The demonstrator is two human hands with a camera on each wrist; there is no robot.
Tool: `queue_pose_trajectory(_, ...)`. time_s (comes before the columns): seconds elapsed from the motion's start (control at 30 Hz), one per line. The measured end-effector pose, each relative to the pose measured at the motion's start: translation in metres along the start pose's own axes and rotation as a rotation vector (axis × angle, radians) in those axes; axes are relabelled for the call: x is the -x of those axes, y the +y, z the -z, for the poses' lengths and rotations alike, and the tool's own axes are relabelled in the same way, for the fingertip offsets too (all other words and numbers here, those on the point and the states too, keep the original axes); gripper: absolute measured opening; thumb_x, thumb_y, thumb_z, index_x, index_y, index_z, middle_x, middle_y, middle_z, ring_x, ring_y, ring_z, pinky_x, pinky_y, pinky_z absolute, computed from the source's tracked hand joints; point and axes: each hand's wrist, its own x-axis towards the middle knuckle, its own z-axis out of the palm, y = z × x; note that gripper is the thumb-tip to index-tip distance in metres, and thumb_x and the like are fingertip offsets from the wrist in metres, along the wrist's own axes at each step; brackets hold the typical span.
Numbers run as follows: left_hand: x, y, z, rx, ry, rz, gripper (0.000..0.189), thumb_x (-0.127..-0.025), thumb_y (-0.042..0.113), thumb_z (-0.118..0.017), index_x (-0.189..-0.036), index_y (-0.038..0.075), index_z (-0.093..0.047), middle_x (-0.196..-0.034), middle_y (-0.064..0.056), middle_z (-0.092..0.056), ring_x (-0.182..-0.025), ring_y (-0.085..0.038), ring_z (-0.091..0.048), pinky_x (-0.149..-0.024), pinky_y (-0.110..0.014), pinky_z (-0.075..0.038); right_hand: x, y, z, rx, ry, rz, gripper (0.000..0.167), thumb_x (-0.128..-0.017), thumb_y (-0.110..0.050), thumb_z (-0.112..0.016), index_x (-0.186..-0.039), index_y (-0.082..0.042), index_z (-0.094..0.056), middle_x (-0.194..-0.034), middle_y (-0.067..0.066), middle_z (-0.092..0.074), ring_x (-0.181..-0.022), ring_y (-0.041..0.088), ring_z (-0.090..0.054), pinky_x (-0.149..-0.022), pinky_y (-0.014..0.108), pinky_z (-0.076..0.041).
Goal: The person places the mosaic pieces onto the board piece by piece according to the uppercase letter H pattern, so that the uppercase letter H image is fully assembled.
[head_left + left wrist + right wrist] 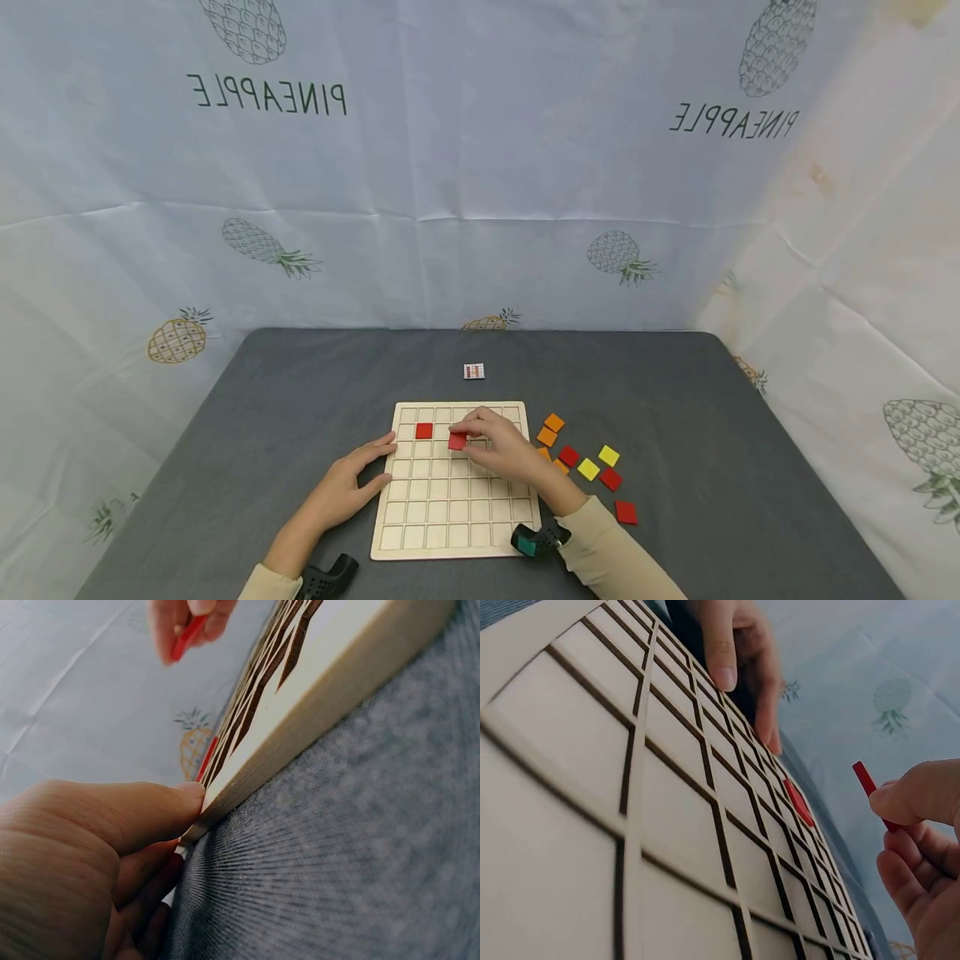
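The wooden grid board sits nearest on the dark counter, and its left edge is being steadied by the left hand: fingers relaxed, thumb just touching the rim, nothing gripped. Off the right side, loose red tiles, yellow tiles and orange tiles are scattered, a couple partly hidden by the arm.

A bit farther in, a red tile is pinched between thumb and fingers of the right hand, held just above the board, not seated yet. Another tile, the placed red one, can be seen on a square near the far left corner. So tile placing seems to be the step in hand, pretty early on. What's called for next, probably: tile squared up with a cell, lowered flat, then released without the placed one being knocked.

Past the board, a small printed card is laid out, maybe the pattern; too tiny to be read. Pineapple-print cloth is hung behind.
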Motion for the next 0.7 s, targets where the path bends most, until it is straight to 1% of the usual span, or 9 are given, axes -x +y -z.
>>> queue_pose_trajectory(0.17,0.0,0.0,0.001,-0.008,0.0,-0.002,0.044,-0.087,0.02,-0.069,-0.129,0.009,-0.06,-0.143,-0.004,-0.05,-0.13,-0.028,-0.047,-0.1,-0.05,-0.043,-0.015,-0.005,-0.013,0.027,-0.051,-0.025,0.031,-0.09,-0.011,-0.064,-0.121,-0.008,-0.066,-0.111,0.0,-0.057,-0.094,0.012,-0.054,-0.079,0.022,-0.047)
queue_pose_trajectory(0.27,0.0,-0.001,0.002,-0.01,0.001,-0.009,0.044,-0.086,0.02,-0.069,-0.128,0.009,-0.06,-0.142,-0.004,-0.05,-0.129,-0.028,-0.048,-0.1,-0.049,-0.043,-0.022,-0.008,-0.02,0.066,-0.078,-0.027,0.029,-0.091,-0.013,-0.063,-0.12,-0.011,-0.066,-0.11,-0.001,-0.057,-0.095,0.01,-0.054,-0.081,0.021,-0.047)
queue_pose_trajectory(0.37,0.0,-0.001,0.002,-0.013,0.001,-0.012,0.044,-0.087,0.02,-0.069,-0.128,0.009,-0.06,-0.142,-0.004,-0.05,-0.129,-0.028,-0.048,-0.099,-0.049,-0.043,-0.029,-0.008,-0.028,0.115,-0.096,-0.022,0.029,-0.091,-0.011,-0.061,-0.119,-0.013,-0.067,-0.109,-0.002,-0.057,-0.095,0.008,-0.054,-0.081,0.018,-0.047)
queue_pose_trajectory(0.57,0.0,0.0,0.001,-0.008,-0.002,0.0,0.043,-0.087,0.021,-0.068,-0.128,0.01,-0.06,-0.142,-0.004,-0.05,-0.129,-0.028,-0.048,-0.099,-0.049,-0.043,-0.036,-0.008,-0.036,0.174,-0.129,0.004,0.032,-0.09,-0.006,-0.058,-0.121,-0.012,-0.066,-0.11,0.0,-0.056,-0.093,0.007,-0.053,-0.08,0.015,-0.046)
queue_pose_trajectory(0.7,0.0,0.001,0.001,-0.011,0.005,-0.008,0.042,-0.088,0.021,-0.068,-0.128,0.01,-0.06,-0.142,-0.004,-0.051,-0.128,-0.029,-0.049,-0.099,-0.05,-0.043,-0.039,-0.008,-0.04,0.228,-0.15,0.008,0.033,-0.09,-0.006,-0.056,-0.121,-0.012,-0.065,-0.109,-0.001,-0.056,-0.091,0.005,-0.051,-0.079,0.013,-0.045)
